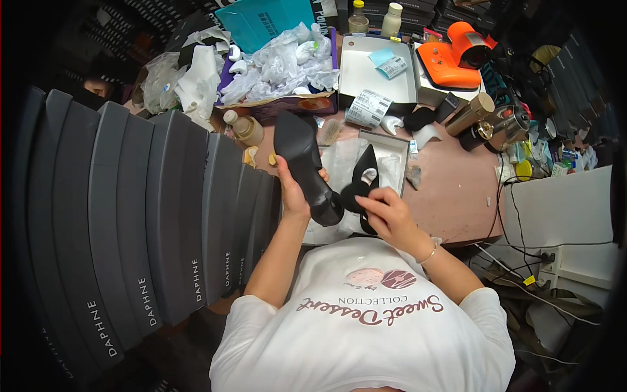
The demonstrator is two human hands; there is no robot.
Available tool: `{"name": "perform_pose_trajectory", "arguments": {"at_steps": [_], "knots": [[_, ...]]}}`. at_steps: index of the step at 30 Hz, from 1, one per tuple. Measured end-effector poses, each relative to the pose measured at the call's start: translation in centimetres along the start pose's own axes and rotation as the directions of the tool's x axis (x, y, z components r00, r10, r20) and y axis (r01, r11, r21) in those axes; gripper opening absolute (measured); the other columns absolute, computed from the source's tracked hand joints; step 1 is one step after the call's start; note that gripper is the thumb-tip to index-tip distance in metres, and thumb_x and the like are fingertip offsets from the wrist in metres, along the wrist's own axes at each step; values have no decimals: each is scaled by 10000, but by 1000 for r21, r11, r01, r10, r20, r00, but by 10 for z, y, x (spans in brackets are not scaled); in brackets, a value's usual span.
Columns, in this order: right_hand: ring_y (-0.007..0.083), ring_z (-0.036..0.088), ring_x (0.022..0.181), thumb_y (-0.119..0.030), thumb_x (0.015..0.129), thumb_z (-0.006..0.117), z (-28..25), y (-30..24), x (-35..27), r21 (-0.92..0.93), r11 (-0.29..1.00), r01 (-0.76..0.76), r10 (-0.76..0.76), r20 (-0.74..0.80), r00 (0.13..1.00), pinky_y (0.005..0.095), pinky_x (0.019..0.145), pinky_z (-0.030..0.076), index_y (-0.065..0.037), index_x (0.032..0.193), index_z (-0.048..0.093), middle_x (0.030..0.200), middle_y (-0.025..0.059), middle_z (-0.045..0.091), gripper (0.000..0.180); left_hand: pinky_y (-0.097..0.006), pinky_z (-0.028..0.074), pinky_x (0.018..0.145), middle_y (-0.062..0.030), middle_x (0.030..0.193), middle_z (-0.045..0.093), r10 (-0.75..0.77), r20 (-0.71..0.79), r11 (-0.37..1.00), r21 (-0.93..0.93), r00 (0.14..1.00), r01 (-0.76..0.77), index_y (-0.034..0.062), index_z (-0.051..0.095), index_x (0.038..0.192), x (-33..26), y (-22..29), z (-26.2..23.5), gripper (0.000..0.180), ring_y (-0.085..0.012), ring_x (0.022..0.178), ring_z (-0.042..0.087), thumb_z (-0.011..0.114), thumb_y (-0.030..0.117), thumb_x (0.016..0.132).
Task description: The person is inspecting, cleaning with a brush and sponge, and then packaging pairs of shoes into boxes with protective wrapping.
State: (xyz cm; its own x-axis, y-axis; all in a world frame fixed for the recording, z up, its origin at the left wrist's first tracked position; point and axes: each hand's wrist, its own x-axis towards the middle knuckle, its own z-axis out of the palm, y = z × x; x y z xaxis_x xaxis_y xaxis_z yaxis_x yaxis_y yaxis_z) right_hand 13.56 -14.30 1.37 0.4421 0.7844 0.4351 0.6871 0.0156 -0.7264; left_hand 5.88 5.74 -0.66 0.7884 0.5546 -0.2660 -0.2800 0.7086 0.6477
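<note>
the left hand (292,189) is gripping a black high-heeled shoe (302,157), sole up, above the pink table (450,189). the right hand (385,210) is pinching a second black shoe (363,179) over an open box (392,160). step in hand: probably pairing; the next move likely calls for aligning both shoes.

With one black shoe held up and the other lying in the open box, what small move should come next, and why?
Probably lower the black high-heeled shoe in the left hand into the open shoebox, beside the second black shoe. The right hand already touches that shoe, and the box has room beside it.
</note>
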Motion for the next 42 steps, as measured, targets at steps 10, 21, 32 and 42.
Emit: {"name": "perform_pose_trajectory", "arguments": {"at_steps": [10, 21, 32, 42], "knots": [[264, 556, 897, 23, 722, 630, -25, 8, -4, 113, 992, -57, -18, 569, 822, 339, 796, 471, -59, 1073, 670, 932, 105, 549, 363, -279, 484, 550, -95, 981, 618, -173, 291, 984, 1, 941, 181, 26, 548, 1117, -5, -11, -19, 787, -165, 617, 565, 263, 722, 885], [258, 571, 853, 2, 713, 635, 18, -5, -16, 67, 994, 83, -106, 555, 825, 354, 733, 489, -31, 1059, 656, 898, 97, 552, 348, -293, 454, 619, -143, 1047, 567, -139, 44, 880, -452, 989, 144, 20, 490, 1230, 21, -20, -46, 719, -161, 659, 482, 422, 646, 884], [187, 579, 816, -4, 814, 584, -39, 69, -47, 122, 872, -473, 487, -145, 861, 269, 732, 457, 11, 1064, 646, 909, 106, 593, 258, -263, 378, 509, -126, 1005, 569, -258, 129, 892, -349, 957, 287, 9, 497, 1193, 3, -11, -32, 753, -136, 577, 417, 448, 677, 849], [229, 589, 866, -9, 793, 633, -30, 13, -21, 156, 924, -349, 362, -68, 930, 312, 788, 467, -6, 1151, 608, 982, 132, 599, 359, -272, 337, 472, -127, 968, 549, -206, 220, 960, -141, 953, 240, -9, 506, 1161, -6, -18, -19, 862, -155, 521, 415, 341, 768, 827]]}}
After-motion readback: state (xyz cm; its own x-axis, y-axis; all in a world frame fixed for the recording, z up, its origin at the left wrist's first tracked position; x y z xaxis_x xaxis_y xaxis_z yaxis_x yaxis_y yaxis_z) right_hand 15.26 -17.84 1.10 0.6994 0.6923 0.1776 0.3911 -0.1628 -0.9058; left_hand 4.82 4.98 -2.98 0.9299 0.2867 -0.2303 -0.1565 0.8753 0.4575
